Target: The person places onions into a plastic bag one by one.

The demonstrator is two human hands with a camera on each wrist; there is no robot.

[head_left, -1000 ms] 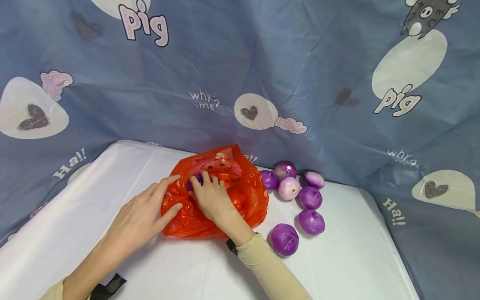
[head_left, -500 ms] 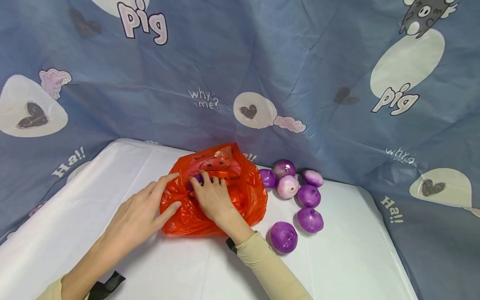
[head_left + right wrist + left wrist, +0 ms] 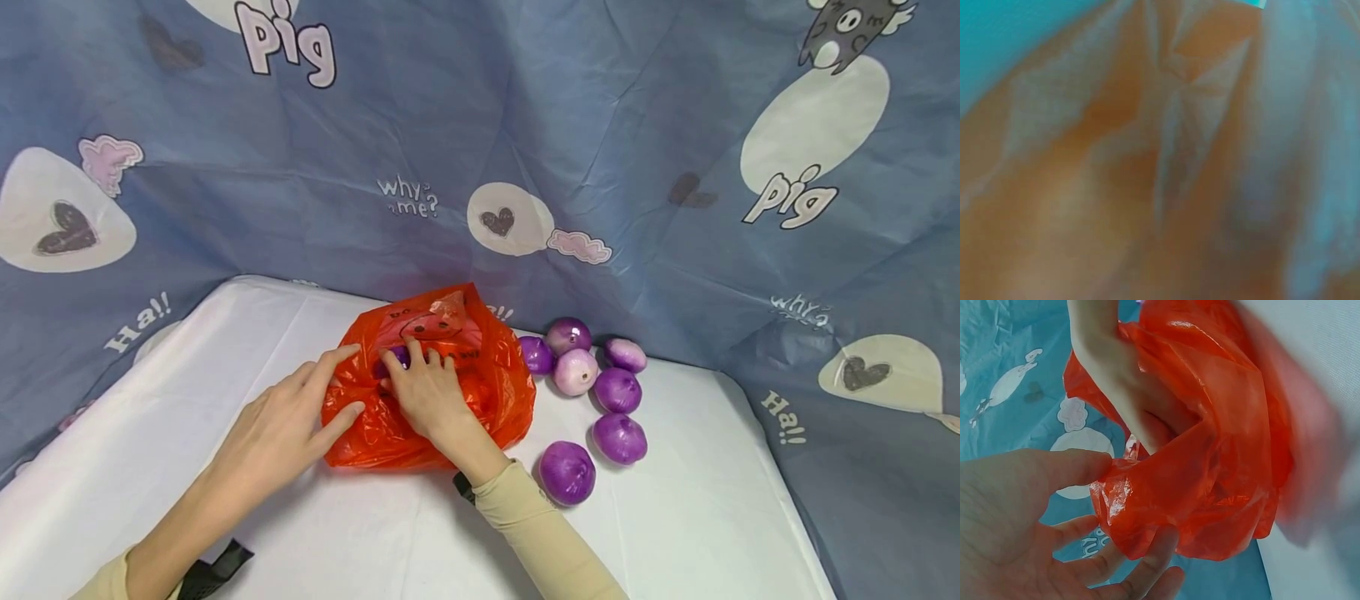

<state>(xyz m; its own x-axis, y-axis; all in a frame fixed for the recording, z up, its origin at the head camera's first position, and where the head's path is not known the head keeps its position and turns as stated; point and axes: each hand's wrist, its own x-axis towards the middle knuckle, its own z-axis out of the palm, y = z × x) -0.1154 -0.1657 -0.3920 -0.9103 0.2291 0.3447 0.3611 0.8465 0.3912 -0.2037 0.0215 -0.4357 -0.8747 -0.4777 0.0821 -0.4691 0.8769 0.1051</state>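
A crumpled red plastic bag (image 3: 504,408) lies on the white table, its mouth gaping upward. My right hand (image 3: 429,393) reaches into that mouth with fingers bent over a purple onion (image 3: 393,362), which is mostly hidden by hand and bag. At the bag's left side is my left hand (image 3: 277,429), thumb and fingers spread apart. In the left wrist view the thumb of my left hand (image 3: 1029,519) meets the red film at the rim, and a fingertip rests against it lower down. Folds of blurred bag film (image 3: 1122,156) fill the right wrist view.
Several purple onions stand right of the bag, one paler (image 3: 576,372) than the others. The nearest onion (image 3: 567,473) sits by the right sleeve (image 3: 543,529). A blue printed cloth (image 3: 337,167) hangs behind the white table (image 3: 697,467).
My right hand has shifted very slightly to the right, and a little less of the onion under it shows. My left hand stays at the bag's side.
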